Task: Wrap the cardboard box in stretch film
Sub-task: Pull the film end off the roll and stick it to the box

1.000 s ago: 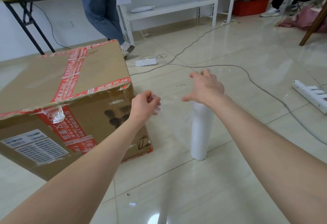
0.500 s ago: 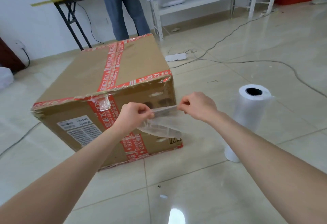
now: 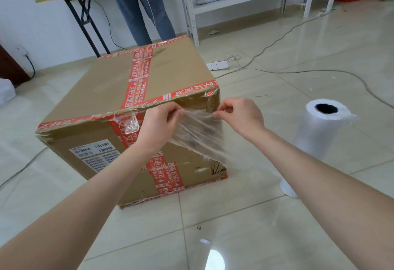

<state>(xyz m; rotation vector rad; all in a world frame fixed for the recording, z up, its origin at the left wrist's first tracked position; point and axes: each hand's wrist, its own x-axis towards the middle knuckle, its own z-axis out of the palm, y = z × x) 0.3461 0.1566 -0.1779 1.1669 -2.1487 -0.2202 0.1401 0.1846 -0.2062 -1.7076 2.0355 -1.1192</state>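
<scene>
brown corrugated cardboard box (image 3: 136, 107), blocky and scuffed, sitting on glossy pale floor tiles (image 3: 245, 222); crossed with red printed tape (image 3: 138, 79), white barcode labels (image 3: 96, 154) on near face. clear stretch film (image 3: 198, 133), thin and wrinkled, spread against upper right of near face. white film roll (image 3: 315, 146), hollow-cored cylinder, standing upright just right of box. left hand (image 3: 157, 126) and right hand (image 3: 241, 116) both raised at box's top edge, fingertips pinched on film's upper edge, forearms reaching forward. jeans-clad legs (image 3: 140, 7) behind box.

Brown cardboard box (image 3: 170, 73) crossed with red tape (image 3: 136, 86); white film roll (image 3: 315, 141).
</scene>
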